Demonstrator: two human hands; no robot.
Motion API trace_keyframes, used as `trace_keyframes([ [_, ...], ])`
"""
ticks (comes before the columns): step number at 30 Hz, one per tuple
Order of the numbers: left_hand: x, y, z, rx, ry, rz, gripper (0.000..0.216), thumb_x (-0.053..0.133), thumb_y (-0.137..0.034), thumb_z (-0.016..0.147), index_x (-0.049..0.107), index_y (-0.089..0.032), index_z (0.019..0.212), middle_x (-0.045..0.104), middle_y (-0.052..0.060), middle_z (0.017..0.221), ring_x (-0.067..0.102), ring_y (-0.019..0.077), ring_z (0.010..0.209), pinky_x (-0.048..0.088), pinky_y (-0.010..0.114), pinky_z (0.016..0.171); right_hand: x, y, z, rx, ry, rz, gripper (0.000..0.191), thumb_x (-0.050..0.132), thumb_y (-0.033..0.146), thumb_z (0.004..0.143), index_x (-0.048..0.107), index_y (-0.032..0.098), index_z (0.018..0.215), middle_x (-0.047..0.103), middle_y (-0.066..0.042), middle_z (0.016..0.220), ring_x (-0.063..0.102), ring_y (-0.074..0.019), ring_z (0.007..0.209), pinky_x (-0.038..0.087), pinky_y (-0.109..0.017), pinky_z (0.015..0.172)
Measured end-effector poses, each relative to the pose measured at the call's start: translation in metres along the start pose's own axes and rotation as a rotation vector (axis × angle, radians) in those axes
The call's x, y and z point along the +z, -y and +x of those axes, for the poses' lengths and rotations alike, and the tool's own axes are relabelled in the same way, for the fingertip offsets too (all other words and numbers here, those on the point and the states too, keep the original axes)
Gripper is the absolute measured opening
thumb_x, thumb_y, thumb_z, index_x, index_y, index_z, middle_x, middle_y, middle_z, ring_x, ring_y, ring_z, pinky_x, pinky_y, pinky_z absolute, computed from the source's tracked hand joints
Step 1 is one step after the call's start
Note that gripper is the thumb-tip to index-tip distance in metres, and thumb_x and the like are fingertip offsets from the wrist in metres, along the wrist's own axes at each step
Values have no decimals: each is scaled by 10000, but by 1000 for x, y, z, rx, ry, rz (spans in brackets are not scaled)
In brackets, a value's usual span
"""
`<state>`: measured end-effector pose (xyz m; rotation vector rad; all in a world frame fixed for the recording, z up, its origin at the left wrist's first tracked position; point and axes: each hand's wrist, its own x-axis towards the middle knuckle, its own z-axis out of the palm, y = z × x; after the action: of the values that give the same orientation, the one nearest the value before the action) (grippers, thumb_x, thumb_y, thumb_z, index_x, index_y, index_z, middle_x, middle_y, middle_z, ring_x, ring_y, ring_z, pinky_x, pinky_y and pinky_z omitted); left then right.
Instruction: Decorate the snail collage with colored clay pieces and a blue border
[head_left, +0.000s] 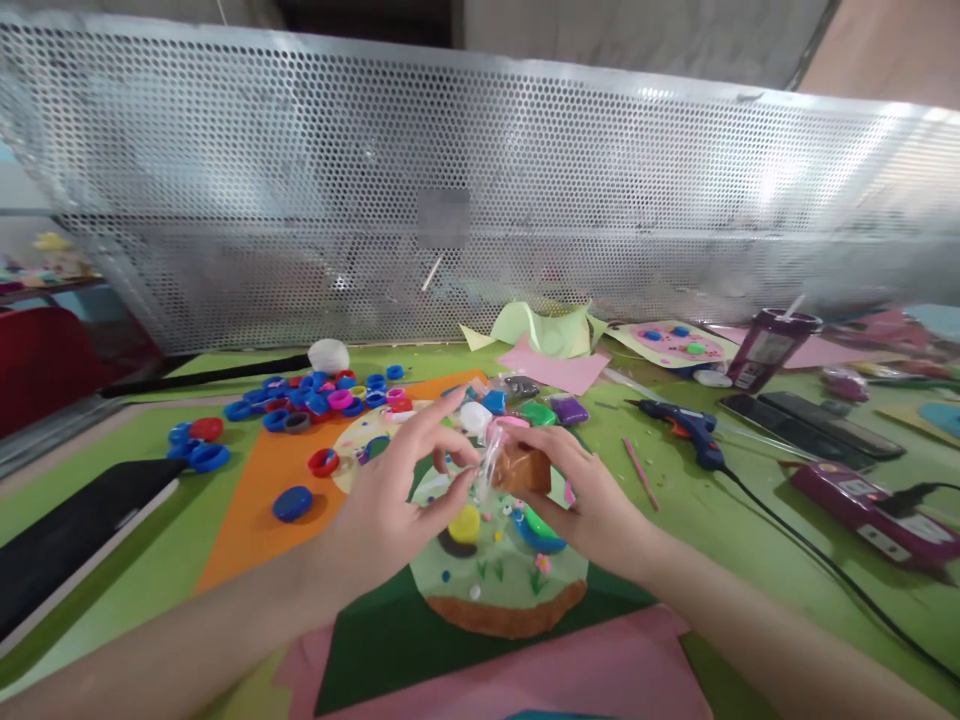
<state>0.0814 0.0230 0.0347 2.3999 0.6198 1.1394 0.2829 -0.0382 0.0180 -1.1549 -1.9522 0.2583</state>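
Note:
Between my hands is a brown block of modelling clay (531, 470) in a clear plastic wrapper (491, 455). My right hand (592, 490) grips the block from the right, thumb below and fingers on top. My left hand (409, 480) pinches the loose end of the wrapper with thumb and index finger, its other fingers raised. Below them lies a round pale green craft picture (517, 575) with a brown clay edge, small flowers, a yellow piece (465, 523) and a blue-green clay snail (541, 530). My hands partly cover its upper area.
Several bottle caps (322, 395) are heaped at the left, near a black tablet-like slab (82, 530). Wrapped clay packs (568, 409) lie behind my hands. On the right are a glue gun (686, 425), a purple power strip (874, 510), phones (825, 425) and a cup (772, 350). A perforated metal panel (480, 180) stands behind.

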Motion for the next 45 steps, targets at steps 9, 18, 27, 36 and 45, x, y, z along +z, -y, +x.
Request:
trace_keyframes([
  [9, 0, 0, -2, -3, 61, 75, 657, 531, -226, 883, 153, -281, 1417, 696, -43, 809, 633, 185, 900, 492, 366, 879, 4, -1, -4, -68, 37, -70, 521, 462, 45, 792, 390, 226, 1275, 527, -104, 1174, 464, -223, 1098, 438, -420, 918],
  [18, 7, -2, -7, -94, 22, 134, 909, 546, -320, 850, -157, -231, 1420, 704, -27, 712, 647, 230, 849, 541, 378, 753, 7, 2, -3, -80, 162, -123, 548, 448, 37, 792, 372, 168, 1318, 527, -133, 1203, 450, -247, 1125, 419, -449, 949],
  [27, 15, -8, -9, -239, 44, -102, 951, 591, -194, 760, -81, -210, 1433, 645, -76, 625, 593, 183, 787, 454, 347, 846, 14, -5, -4, -138, 105, -142, 490, 464, 14, 780, 483, 138, 1253, 571, -133, 1109, 490, -242, 1049, 449, -423, 924],
  [36, 3, 9, 9, -595, 261, -808, 838, 675, -293, 761, 175, -189, 1425, 564, -13, 798, 493, 124, 691, 378, 247, 633, -10, -17, 3, -127, -22, -315, 460, 425, 62, 782, 530, 182, 1213, 602, -99, 1114, 526, -217, 1068, 462, -381, 911],
  [45, 6, 5, 4, -629, 302, -844, 870, 734, -342, 734, 203, -263, 1419, 580, 11, 906, 485, 132, 719, 344, 243, 634, -34, -54, 5, 184, -77, -534, 515, 577, 251, 785, 469, 147, 1278, 618, -178, 1103, 560, -357, 1007, 450, -544, 797],
])
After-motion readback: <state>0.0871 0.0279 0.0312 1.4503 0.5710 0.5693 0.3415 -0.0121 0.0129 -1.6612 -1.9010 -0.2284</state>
